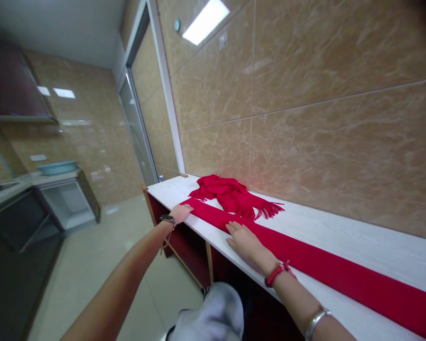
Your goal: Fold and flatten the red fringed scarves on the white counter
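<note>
Lengthwise, a red cloth (305, 255) lies flat along the white counter (355, 244), its far end near the front edge, its near end running out of view. The 2 hands are apart: the left hand (181, 213) has its fingers on that far end, whether pinching I cannot tell; the right hand (244, 240) lies flattened, palm down, on the cloth. Toward the counter's back edge, a fringed red scarf (230, 192) sits bunched.
</note>
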The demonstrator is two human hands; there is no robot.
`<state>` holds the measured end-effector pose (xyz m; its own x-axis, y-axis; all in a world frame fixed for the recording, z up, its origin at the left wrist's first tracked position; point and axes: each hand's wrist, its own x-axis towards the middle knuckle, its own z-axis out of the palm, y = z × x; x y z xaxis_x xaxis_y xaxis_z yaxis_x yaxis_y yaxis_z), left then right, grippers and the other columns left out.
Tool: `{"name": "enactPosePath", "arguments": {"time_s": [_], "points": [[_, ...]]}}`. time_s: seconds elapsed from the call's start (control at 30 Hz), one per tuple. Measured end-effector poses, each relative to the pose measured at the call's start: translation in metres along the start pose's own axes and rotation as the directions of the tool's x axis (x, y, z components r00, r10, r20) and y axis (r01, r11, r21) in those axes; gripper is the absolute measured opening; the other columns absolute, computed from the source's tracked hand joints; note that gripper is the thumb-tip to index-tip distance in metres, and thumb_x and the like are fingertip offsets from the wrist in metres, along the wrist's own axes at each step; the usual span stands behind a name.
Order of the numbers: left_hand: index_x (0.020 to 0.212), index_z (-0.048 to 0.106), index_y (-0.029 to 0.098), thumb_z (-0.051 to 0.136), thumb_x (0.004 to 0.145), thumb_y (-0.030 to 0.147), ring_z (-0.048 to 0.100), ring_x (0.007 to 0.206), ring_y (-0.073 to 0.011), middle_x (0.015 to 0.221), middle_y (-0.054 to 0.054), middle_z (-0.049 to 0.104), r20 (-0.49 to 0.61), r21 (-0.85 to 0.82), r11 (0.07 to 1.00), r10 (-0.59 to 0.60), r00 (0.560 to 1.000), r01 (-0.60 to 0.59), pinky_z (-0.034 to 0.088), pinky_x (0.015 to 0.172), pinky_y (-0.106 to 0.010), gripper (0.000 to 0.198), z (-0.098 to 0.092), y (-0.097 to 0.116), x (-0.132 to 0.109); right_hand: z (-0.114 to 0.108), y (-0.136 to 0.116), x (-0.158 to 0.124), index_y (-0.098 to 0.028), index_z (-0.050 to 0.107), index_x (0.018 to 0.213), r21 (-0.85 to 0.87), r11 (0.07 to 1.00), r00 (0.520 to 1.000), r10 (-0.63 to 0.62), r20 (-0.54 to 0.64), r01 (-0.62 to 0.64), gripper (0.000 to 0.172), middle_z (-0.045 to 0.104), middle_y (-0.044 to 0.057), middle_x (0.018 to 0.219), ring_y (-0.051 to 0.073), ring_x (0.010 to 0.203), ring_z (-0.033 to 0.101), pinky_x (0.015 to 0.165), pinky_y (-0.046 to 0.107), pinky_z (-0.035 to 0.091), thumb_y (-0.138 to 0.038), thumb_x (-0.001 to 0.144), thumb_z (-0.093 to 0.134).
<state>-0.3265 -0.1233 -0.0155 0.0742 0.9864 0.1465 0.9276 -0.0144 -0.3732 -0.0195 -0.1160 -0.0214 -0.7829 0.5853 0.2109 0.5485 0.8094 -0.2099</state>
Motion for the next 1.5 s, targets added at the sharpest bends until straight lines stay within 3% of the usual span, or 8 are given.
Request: {"name": "enactPosePath", "arguments": {"time_s": [0.33, 0.53, 0.7, 0.97, 1.13, 1.27, 1.4, 1.5], "points": [[0.081, 0.06, 0.015, 0.041, 0.085, 0.012, 0.059, 0.076, -0.0173, 0.082, -0.008, 0.062, -0.031, 0.103, 0.976, 0.195, 0.98, -0.19, 0.043, 0.069, -0.029, 0.02, -0.001, -0.012, 0.011, 0.025, -0.017, 0.068, -0.011, 0.058, 0.107, -0.078, 0.994, 0.993, -0.077, -0.085, 0.07, 0.032, 0.062, 0.014, 0.107, 0.021, 0.097, 0.058, 0.082, 0.028, 0.044, -0.013, 0.084, 0.036], [0.083, 0.058, 0.016, 0.039, 0.087, 0.012, 0.057, 0.076, -0.0173, 0.084, -0.008, 0.06, -0.032, 0.14, 0.959, 0.254, 0.967, -0.247, 0.042, 0.07, -0.03, 0.02, -0.001, -0.018, 0.01, 0.027, -0.016, 0.077, -0.012, 0.062, 0.094, -0.138, 0.988, 0.996, -0.078, -0.044, 0.072, 0.029, 0.065, 0.014, 0.094, 0.021, 0.085, 0.062, 0.069, 0.027, 0.046, -0.01, 0.085, 0.034], [0.082, 0.057, 0.017, 0.04, 0.087, 0.013, 0.055, 0.077, -0.0166, 0.081, -0.006, 0.059, -0.028, 0.159, 0.947, 0.288, 0.957, -0.28, 0.041, 0.07, -0.029, 0.019, -0.001, -0.02, 0.011, 0.022, -0.015, 0.075, -0.012, 0.061, 0.095, -0.173, 0.983, 0.996, -0.07, -0.048, 0.061, 0.027, 0.065, 0.012, 0.091, 0.022, 0.082, 0.062, 0.065, 0.027, 0.046, -0.007, 0.084, 0.037], [0.084, 0.057, 0.017, 0.039, 0.087, 0.011, 0.054, 0.078, -0.017, 0.083, -0.007, 0.058, -0.027, 0.157, 0.945, 0.295, 0.955, -0.288, 0.039, 0.072, -0.03, 0.019, -0.006, -0.024, 0.011, 0.02, -0.016, 0.074, -0.011, 0.059, 0.096, -0.221, 0.968, 0.988, -0.138, -0.074, 0.118, 0.024, 0.063, 0.013, 0.093, 0.022, 0.085, 0.06, 0.07, 0.028, 0.045, -0.008, 0.084, 0.038], [0.084, 0.057, 0.017, 0.04, 0.086, 0.012, 0.054, 0.082, -0.0177, 0.086, -0.007, 0.058, -0.019, 0.131, 0.949, 0.293, 0.956, -0.288, 0.04, 0.075, -0.031, 0.018, 0.002, -0.017, 0.006, 0.019, -0.013, 0.07, -0.012, 0.062, 0.093, -0.207, 0.944, 0.964, -0.265, -0.015, 0.256, 0.026, 0.063, 0.012, 0.093, 0.022, 0.087, 0.058, 0.073, 0.028, 0.044, -0.008, 0.084, 0.038], [0.087, 0.058, 0.016, 0.041, 0.084, 0.012, 0.055, 0.085, -0.0186, 0.089, -0.008, 0.059, -0.039, 0.089, 0.962, 0.264, 0.964, -0.26, 0.042, 0.077, -0.032, 0.017, 0.002, -0.015, 0.005, 0.022, -0.01, 0.067, -0.013, 0.06, 0.102, -0.169, 0.952, 0.962, -0.267, -0.056, 0.255, 0.03, 0.062, 0.012, 0.101, 0.022, 0.094, 0.056, 0.08, 0.03, 0.043, -0.009, 0.085, 0.037], [0.109, 0.054, 0.015, 0.04, 0.081, 0.011, 0.051, 0.104, -0.0193, 0.109, -0.009, 0.058, -0.089, 0.024, 0.971, 0.239, 0.967, -0.238, 0.038, 0.09, -0.033, 0.032, -0.003, -0.009, 0.007, 0.029, -0.005, 0.065, -0.018, 0.049, 0.123, -0.076, 0.965, 0.965, -0.255, -0.057, 0.25, 0.038, 0.05, 0.01, 0.127, 0.022, 0.117, 0.043, 0.097, 0.037, 0.032, -0.022, 0.089, 0.034], [0.126, 0.042, 0.013, 0.033, 0.086, 0.016, 0.036, 0.123, -0.0201, 0.133, -0.011, 0.043, -0.112, -0.109, 0.972, 0.195, 0.974, -0.207, 0.03, 0.101, -0.034, 0.042, 0.002, 0.005, 0.008, 0.031, -0.001, 0.064, -0.019, 0.039, 0.132, -0.004, 0.976, 0.975, -0.219, 0.025, 0.219, 0.045, 0.038, 0.009, 0.138, 0.023, 0.127, 0.031, 0.103, 0.042, 0.023, -0.033, 0.09, 0.031]]}}
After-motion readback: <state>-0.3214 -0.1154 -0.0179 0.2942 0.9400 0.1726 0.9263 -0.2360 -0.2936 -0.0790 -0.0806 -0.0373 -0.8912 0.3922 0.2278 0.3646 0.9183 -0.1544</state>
